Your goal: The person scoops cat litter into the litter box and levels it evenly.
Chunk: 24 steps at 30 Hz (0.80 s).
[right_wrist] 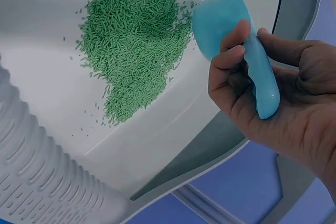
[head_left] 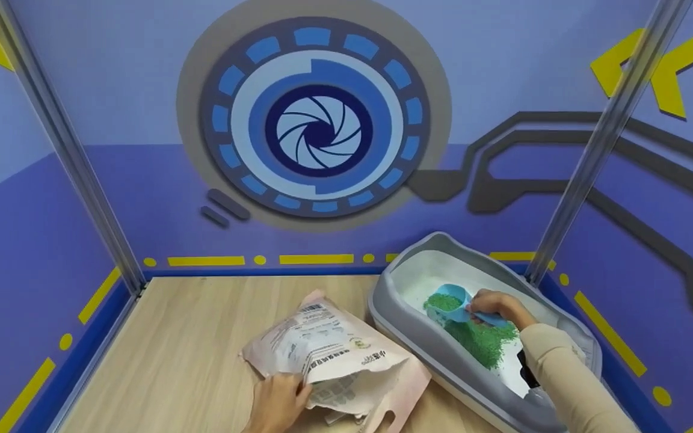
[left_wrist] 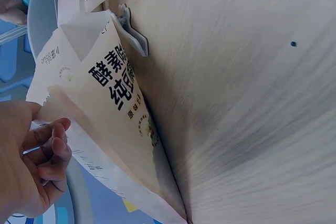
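My right hand [head_left: 497, 307] holds a light blue scoop [right_wrist: 218, 22] by its handle, fingers curled round it. Green pellets show in the scoop's bowl in the head view. It is over a grey-and-white litter box [head_left: 385, 294], where more green litter pellets [right_wrist: 128, 45] lie heaped on the white floor. My left hand [head_left: 277, 400] pinches the edge of a pale pink paper-like litter bag [left_wrist: 113, 114] at its opened mouth. The bag lies on the table to the left of the litter box, its mouth facing me.
A grey clip-like piece [left_wrist: 134, 32] is by the bag's mouth on the wooden table [head_left: 184, 337]. One small dark pellet [left_wrist: 293, 43] lies apart on the wood. Blue-purple panels with metal posts [head_left: 73, 156] enclose the back and sides. The box's ribbed grey part [right_wrist: 42, 166] shows in the right wrist view.
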### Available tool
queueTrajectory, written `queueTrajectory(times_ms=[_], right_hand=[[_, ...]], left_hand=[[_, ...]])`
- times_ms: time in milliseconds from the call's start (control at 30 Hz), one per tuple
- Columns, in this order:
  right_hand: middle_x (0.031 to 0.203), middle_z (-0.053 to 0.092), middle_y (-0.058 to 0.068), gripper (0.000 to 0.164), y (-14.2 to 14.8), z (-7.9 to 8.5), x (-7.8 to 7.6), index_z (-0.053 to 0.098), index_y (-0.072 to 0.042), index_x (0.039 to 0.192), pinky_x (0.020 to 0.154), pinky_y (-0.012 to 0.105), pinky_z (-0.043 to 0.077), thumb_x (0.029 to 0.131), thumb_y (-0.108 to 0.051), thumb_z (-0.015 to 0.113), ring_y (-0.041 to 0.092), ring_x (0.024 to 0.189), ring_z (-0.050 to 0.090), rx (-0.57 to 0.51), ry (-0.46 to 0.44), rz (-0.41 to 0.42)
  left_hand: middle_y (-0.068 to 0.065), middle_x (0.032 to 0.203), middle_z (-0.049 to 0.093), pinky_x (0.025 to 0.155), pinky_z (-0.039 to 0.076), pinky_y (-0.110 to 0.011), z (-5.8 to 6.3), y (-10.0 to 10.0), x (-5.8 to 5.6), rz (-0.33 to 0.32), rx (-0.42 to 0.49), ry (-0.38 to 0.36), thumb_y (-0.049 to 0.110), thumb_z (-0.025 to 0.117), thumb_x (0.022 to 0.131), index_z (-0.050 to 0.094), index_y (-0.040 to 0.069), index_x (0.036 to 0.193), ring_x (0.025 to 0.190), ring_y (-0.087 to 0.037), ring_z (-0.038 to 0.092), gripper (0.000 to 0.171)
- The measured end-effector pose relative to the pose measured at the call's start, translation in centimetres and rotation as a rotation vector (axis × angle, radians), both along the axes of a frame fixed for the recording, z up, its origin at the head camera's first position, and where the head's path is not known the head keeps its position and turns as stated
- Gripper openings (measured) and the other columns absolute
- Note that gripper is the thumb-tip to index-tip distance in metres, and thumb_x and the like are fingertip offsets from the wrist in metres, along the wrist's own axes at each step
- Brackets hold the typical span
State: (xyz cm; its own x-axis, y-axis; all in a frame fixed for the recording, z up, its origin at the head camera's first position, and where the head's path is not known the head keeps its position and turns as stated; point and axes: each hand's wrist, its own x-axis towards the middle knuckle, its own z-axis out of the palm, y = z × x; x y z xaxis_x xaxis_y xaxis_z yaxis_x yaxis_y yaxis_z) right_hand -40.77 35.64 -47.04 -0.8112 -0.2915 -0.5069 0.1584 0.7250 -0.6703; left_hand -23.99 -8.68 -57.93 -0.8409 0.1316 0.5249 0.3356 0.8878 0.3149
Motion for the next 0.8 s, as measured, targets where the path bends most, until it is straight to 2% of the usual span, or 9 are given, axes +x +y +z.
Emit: queueTrajectory(times_ms=[200,367,467,600,800], right_hand=[[0.071,0.052,0.002,0.025,0.02,-0.14,-0.2,0.053,-0.002,0.087,0.057,0.025,0.041,0.106,-0.008,0.038,0.008,0.057,0.044,-0.005,0.019,-0.049],[0.07,0.052,0.003,0.018,0.34,-0.44,-0.31,0.047,0.002,0.094,0.057,0.023,0.043,0.105,-0.004,0.035,0.008,0.055,0.047,-0.052,0.024,-0.118],[0.069,0.05,0.003,0.01,0.55,-0.59,-0.3,0.04,0.002,0.095,0.055,0.022,0.043,0.103,-0.001,0.035,0.008,0.054,0.047,-0.079,0.046,-0.159],[0.068,0.045,0.003,0.008,0.75,-0.65,-0.2,0.033,0.0,0.093,0.053,0.022,0.041,0.1,0.002,0.036,0.009,0.054,0.044,-0.083,0.071,-0.18],[0.066,0.043,0.002,0.011,0.85,-0.74,-0.05,0.034,-0.001,0.086,0.054,0.022,0.04,0.093,0.008,0.034,0.007,0.051,0.043,-0.055,0.105,-0.182]], left_hand=[[0.009,0.055,0.051,0.046,0.036,-0.027,0.31,0.07,0.21,-0.028,0.02,0.043,0.019,0.079,0.078,0.05,0.019,0.057,0.05,-0.007,0.041,0.036],[0.012,0.054,0.047,0.046,0.032,-0.023,0.4,0.18,0.23,-0.05,0.036,0.078,0.017,0.08,0.076,0.049,0.019,0.055,0.053,-0.003,0.034,0.037],[0.011,0.053,0.049,0.047,0.034,-0.023,0.35,0.15,0.12,-0.048,0.037,0.074,0.016,0.08,0.076,0.05,0.018,0.055,0.053,-0.003,0.036,0.036],[0.01,0.053,0.051,0.047,0.034,-0.023,0.21,0.07,-0.03,-0.043,0.042,0.058,0.015,0.079,0.076,0.05,0.018,0.056,0.052,-0.004,0.038,0.036],[0.01,0.052,0.05,0.047,0.035,-0.023,-0.03,0.05,-0.15,-0.057,0.049,0.081,0.013,0.079,0.075,0.05,0.017,0.055,0.052,-0.004,0.038,0.036]])
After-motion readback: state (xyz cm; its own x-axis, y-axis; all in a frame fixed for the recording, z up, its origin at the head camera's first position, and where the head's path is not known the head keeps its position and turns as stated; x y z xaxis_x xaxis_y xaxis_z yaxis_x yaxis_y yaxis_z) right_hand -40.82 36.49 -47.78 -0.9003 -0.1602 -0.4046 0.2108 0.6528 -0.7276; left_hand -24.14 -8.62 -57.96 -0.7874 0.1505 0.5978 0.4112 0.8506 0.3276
